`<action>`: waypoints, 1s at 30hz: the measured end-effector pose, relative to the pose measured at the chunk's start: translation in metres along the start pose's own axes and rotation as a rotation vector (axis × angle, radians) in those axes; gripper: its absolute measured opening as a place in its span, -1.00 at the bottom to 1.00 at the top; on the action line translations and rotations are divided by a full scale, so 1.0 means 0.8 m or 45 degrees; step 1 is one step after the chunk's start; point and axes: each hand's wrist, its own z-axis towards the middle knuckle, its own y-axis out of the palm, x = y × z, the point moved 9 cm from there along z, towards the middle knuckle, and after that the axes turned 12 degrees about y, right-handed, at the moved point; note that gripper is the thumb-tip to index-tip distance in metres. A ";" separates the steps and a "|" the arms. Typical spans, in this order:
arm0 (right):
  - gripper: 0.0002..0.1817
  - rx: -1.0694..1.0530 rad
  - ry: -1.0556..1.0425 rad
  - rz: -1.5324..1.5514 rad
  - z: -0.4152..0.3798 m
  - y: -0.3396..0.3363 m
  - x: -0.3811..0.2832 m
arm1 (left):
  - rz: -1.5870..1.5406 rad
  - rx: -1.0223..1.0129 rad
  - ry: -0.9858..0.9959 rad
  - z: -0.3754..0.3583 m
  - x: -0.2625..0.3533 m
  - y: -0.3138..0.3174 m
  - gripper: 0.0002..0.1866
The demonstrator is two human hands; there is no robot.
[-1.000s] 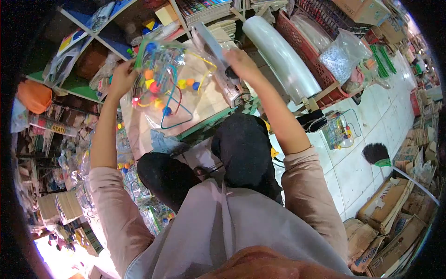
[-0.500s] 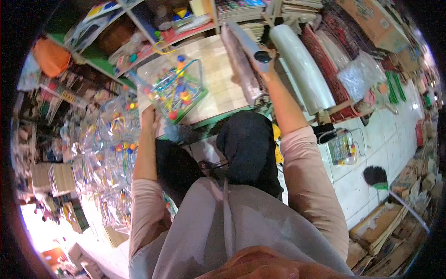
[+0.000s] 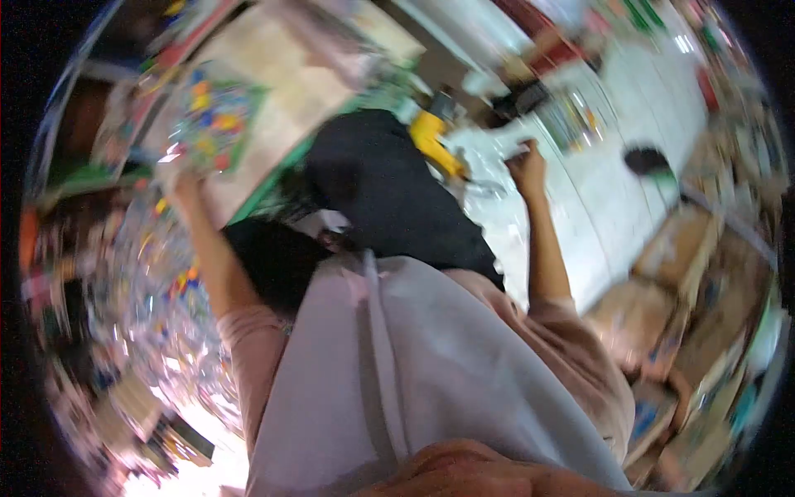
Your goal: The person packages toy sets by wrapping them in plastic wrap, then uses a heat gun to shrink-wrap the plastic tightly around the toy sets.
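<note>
The view is blurred. My left hand [image 3: 187, 179] is at the left edge of the pale low table [image 3: 286, 91], beside a bead maze toy [image 3: 217, 124] with coloured beads on a green-edged base; its fingers are too smeared to read. My right hand [image 3: 528, 167] hovers over the white tiled floor with its fingers apart and nothing in them. To its left lies a yellow tool [image 3: 433, 141] next to clear plastic. Another toy [image 3: 573, 120] in clear wrapping is up and right of that hand. Part of a long grey device [image 3: 331, 45] shows on the table.
Many wrapped bead toys [image 3: 157, 298] are piled at the left. A black brush [image 3: 648, 161] with a pale handle lies on the floor at the right. Cardboard [image 3: 675, 240] is stacked beyond it. Red crates are at the top, and my black-clad knees are against the table.
The view has swung to the right. My right hand has left the long grey device and moved down over the floor. My left hand remains beside the bead toy.
</note>
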 end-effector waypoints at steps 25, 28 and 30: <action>-0.84 0.093 -0.197 -0.612 0.030 0.120 0.095 | -0.668 0.414 -0.419 -0.072 0.101 -0.029 -0.55; -0.61 -0.058 -0.526 -0.518 -0.003 0.150 0.039 | -0.628 0.413 -0.417 -0.073 0.102 -0.028 -0.53; -0.51 0.125 -0.676 -0.704 -0.024 0.171 0.029 | -0.638 0.404 -0.430 -0.072 0.104 -0.024 -0.53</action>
